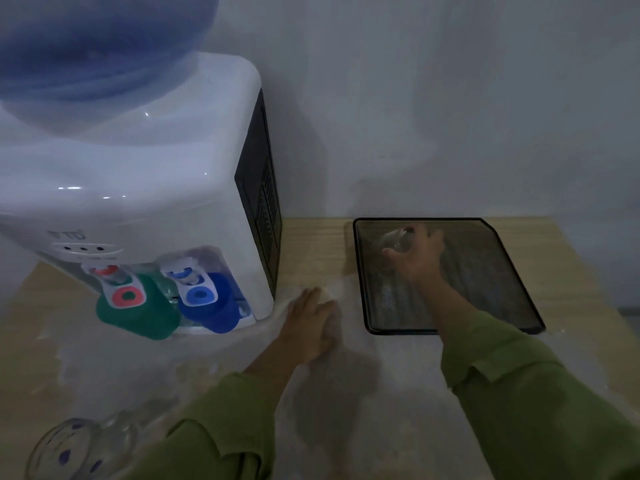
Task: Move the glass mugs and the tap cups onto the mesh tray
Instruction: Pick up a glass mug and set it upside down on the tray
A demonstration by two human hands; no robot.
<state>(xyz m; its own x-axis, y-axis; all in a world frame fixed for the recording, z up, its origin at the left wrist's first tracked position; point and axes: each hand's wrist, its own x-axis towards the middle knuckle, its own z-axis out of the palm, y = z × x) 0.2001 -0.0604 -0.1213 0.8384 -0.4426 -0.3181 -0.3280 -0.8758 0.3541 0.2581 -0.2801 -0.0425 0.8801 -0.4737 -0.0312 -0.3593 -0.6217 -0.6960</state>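
My right hand (417, 258) is shut on a clear glass mug (393, 239) over the back left part of the black mesh tray (491, 271); blur hides whether the mug touches the mesh. My left hand (310, 322) lies palm down on the table beside the dispenser, fingers stretched out, holding nothing that I can make out. A second glass mug (79, 448) with purple dots lies at the near left edge. A green cup (138, 315) sits under the red tap and a blue cup (216, 308) under the blue tap.
A white water dispenser (145, 188) with a blue bottle (93, 46) fills the left of the wooden table (398, 393). A grey wall (450, 116) stands right behind the tray. The table's right edge lies just beyond the tray.
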